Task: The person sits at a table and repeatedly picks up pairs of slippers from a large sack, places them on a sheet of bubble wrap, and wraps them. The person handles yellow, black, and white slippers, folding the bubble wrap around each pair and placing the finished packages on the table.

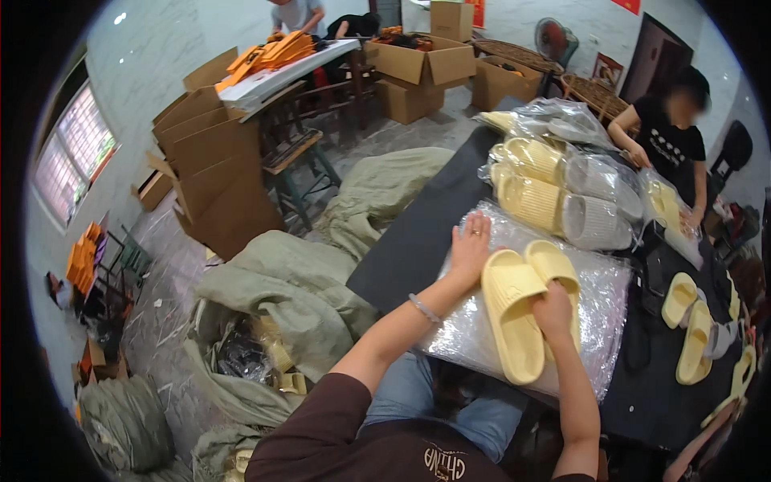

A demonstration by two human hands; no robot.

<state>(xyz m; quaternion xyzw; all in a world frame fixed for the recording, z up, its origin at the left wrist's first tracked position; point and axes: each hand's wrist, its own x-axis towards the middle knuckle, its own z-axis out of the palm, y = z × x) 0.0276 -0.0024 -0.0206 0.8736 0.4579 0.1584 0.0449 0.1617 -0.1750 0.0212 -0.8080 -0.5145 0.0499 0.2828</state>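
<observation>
My right hand [554, 311] is closed on a pair of pale yellow slippers [514, 345], its fingers tucked into the foot opening. The slippers lie side by side with their toes pointing away from me, over a stack of clear plastic bags [598, 301]. My left hand [471, 247] rests flat on the far left part of that stack, fingers stretched out, close beside the left slipper. Beyond the stack sit bagged yellow slippers [530, 201] and bagged grey slippers [594, 221].
The black table [409, 229] carries loose slippers [695, 341] at its right. Across it a person [671, 136] handles a bagged pair [665, 201]. Green sacks [281, 281] slump on the floor to my left. Farther back are cardboard boxes [221, 173] and a white table [337, 55] with orange pieces.
</observation>
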